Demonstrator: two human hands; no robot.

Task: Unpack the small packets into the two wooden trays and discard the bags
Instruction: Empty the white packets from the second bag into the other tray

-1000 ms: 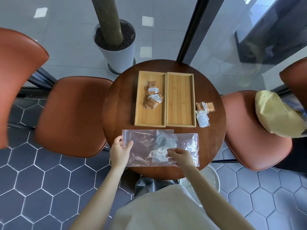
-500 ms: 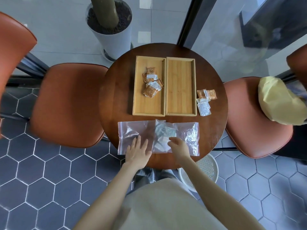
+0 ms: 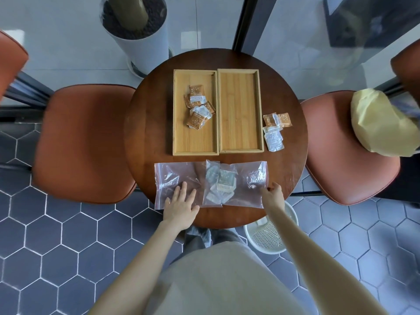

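Observation:
Two wooden trays stand side by side on the round table [image 3: 150,133]. The left tray [image 3: 195,142] holds several brown packets [image 3: 198,108]. The right tray [image 3: 241,98] has nothing in it. Loose brown and white packets [image 3: 275,130] lie on the table right of the trays. Two clear plastic bags lie overlapping at the table's near edge. My left hand [image 3: 181,205] rests flat, fingers spread, on the left bag [image 3: 168,176]. The right bag [image 3: 247,178] has white packets [image 3: 223,180] inside, and my right hand [image 3: 273,195] pinches its right edge.
A white mesh basket [image 3: 270,237] stands on the floor under the table's near right edge. Orange chairs sit left [image 3: 84,142] and right [image 3: 341,151]; the right one carries a yellow bag [image 3: 381,123]. A white planter [image 3: 141,42] stands behind the table.
My left hand let go of the left bag's corner and now lies flat on it. My right hand slid from the middle of the bags to the right bag's edge.

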